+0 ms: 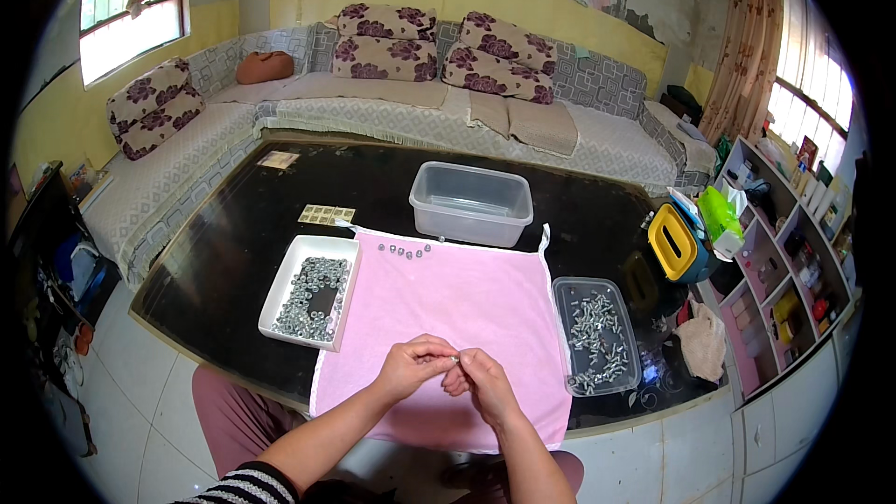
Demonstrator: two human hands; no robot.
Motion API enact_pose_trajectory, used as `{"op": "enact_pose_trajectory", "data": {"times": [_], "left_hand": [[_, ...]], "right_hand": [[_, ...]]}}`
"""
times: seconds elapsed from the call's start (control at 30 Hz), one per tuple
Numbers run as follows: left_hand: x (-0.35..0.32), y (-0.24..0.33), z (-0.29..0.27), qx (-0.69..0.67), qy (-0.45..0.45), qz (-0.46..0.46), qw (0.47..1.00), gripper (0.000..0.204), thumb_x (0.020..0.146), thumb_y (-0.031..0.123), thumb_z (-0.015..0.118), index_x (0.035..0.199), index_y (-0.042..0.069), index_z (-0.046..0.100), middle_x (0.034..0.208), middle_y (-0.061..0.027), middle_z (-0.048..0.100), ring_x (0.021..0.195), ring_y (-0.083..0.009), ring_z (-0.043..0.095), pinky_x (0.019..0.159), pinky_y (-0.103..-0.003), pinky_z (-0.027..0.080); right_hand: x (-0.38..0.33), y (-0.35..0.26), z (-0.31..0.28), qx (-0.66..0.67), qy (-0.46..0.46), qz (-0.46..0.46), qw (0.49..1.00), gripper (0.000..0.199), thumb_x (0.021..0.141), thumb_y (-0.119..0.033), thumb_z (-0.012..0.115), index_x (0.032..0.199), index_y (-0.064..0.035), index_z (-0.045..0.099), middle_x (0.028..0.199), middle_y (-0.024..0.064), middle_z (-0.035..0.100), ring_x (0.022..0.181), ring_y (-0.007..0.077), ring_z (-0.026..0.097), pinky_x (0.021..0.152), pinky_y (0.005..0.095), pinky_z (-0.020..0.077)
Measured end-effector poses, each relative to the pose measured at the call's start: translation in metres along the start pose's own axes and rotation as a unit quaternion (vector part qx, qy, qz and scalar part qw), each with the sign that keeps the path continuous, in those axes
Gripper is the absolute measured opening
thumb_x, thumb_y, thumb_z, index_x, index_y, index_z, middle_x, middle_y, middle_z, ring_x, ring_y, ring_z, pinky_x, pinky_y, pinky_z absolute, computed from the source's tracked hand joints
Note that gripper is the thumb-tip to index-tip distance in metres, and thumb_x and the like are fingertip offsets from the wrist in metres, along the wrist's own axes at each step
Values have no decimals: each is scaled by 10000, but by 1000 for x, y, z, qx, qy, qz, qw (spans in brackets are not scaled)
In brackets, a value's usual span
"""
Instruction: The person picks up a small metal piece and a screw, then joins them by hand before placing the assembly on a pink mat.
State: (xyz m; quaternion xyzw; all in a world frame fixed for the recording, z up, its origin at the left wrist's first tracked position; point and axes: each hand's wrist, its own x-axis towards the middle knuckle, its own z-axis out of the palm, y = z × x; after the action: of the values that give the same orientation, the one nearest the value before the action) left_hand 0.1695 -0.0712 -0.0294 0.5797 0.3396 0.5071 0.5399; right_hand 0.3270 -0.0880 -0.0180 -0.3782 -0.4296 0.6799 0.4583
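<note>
bolt (455, 359), apparently, between both hands

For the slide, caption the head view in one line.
Both hands, left hand and right hand, pinch a small metal part over a pink cloth between two trays.

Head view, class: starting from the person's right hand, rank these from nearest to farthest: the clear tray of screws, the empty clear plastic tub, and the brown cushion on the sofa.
1. Clear tray of screws: just right of the right hand, beside the pink cloth.
2. Empty clear plastic tub: straight ahead, beyond the cloth's far edge.
3. Brown cushion: far left, on the sofa.
</note>
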Motion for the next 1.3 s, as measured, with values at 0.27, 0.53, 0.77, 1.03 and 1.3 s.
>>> {"op": "enact_pose_trajectory", "data": {"times": [0.27, 0.53, 0.77, 1.03, 1.3], "left_hand": [[0, 4, 1, -18, 1, -11, 1000, 121, 762, 6, 634, 883, 1, 645, 924, -72, 587, 833, -126, 553, 733, -234, 450], [0, 0, 1, -2, -4, -9, 1000, 126, 761, 8, 636, 886, -1, 646, 926, -74, 586, 836, -127, 553, 737, -232, 447], [0, -3, -1, -16, -8, -9, 1000, 132, 770, 29, 637, 900, 10, 649, 941, -60, 586, 820, -112, 553, 725, -227, 454], [-1, 1, 0, -34, -10, -14, 999, 128, 767, -10, 622, 893, -4, 643, 940, -75, 580, 858, -129, 552, 750, -231, 451], [-1, 0, 1, -38, -6, -19, 999, 123, 765, -6, 626, 887, 0, 643, 938, -77, 582, 849, -126, 553, 740, -228, 450]], "right_hand": [[1, 4, -1, -16, 12, 2, 1000, 267, 923, -221, 411, 815, -3, 521, 686, 93, 571, 614, 144, 542, 568, 244, 443], [1, 5, -6, -14, -16, 16, 1000, 267, 914, -239, 437, 816, -10, 534, 684, 73, 564, 614, 123, 530, 567, 229, 436], [2, 5, -4, -20, -15, 7, 1000, 277, 922, -229, 406, 818, -2, 526, 673, 102, 575, 592, 151, 546, 571, 249, 448], [2, 6, -4, -23, -24, -6, 999, 293, 928, -232, 387, 835, 5, 531, 671, 103, 573, 589, 154, 540, 571, 256, 447], [2, 5, -4, -19, -25, 18, 999, 309, 929, -254, 393, 830, 1, 536, 668, 96, 573, 582, 150, 534, 566, 255, 444]]}}
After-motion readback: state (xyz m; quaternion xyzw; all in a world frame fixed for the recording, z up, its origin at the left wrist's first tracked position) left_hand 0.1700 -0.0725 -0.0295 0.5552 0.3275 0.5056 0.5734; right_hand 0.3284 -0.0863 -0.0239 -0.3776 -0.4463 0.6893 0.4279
